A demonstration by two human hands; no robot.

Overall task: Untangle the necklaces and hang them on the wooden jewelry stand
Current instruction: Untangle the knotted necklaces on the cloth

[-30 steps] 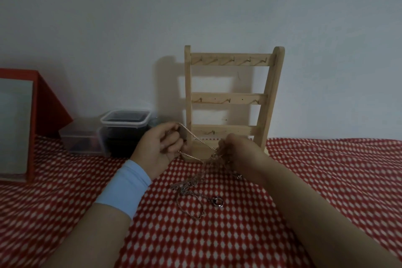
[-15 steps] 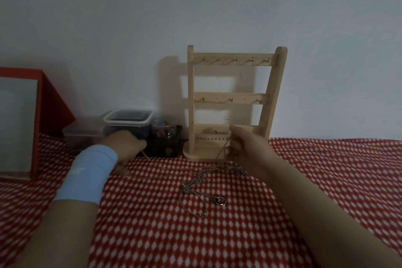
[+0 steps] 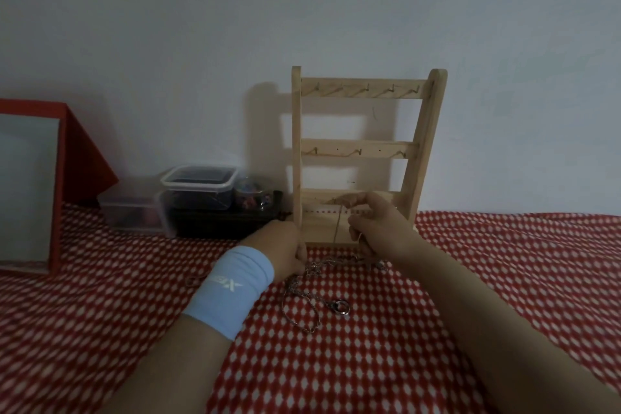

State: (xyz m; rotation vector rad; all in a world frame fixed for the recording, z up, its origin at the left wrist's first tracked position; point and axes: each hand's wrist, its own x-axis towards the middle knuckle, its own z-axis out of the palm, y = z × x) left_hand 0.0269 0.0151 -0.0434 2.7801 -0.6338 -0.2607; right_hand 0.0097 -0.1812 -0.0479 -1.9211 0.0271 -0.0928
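Right hand [image 3: 379,228] pinches a thin chain [image 3: 337,228], drawn straight up from the tangled necklaces [image 3: 312,279]. The tangle lies on the red-and-white patterned surface [image 3: 504,279], just in front of the base of the wooden jewelry stand [image 3: 363,148]. The left hand [image 3: 282,245], with a pale blue wristband [image 3: 232,289] on the wrist, curls down onto the tangle's left end; it cannot be told whether it grips anything. A metal ring [image 3: 341,306] lies at the heap's near edge. Plastic containers [image 3: 201,185] and a red-framed mirror [image 3: 30,185] stand to the left, against the wall.
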